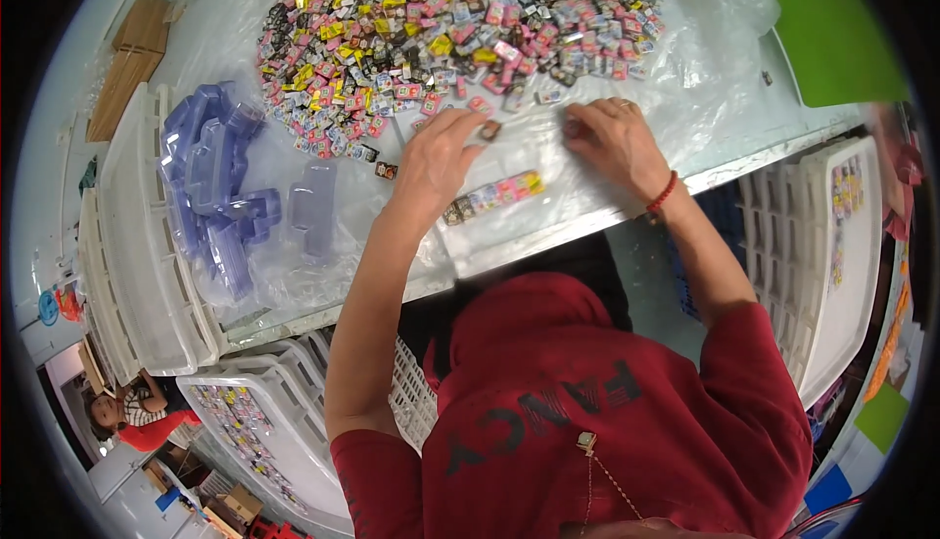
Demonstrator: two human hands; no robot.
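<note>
My left hand (436, 165) is over the table with its thumb and forefinger closed at a small dark brown block (490, 131). My right hand (619, 144), with a red bracelet at the wrist, has its fingers curled together; what they hold, if anything, is hidden and blurred. Between and below the hands lies a short straight row of small blocks (494, 195), dark, pale, pink and yellow. Beyond my fingers spreads a large heap of similar small printed blocks (421, 45). A few loose blocks (386, 171) lie beside my left hand.
Stacked bluish clear plastic trays (211, 167) stand left, with one flat tray (311, 208) beside them. Clear plastic sheeting (705, 49) covers the table. White crates (147, 235) line the left; more crates (803, 255) stand right. A green board (832, 40) lies far right. Another person (142, 417) is at lower left.
</note>
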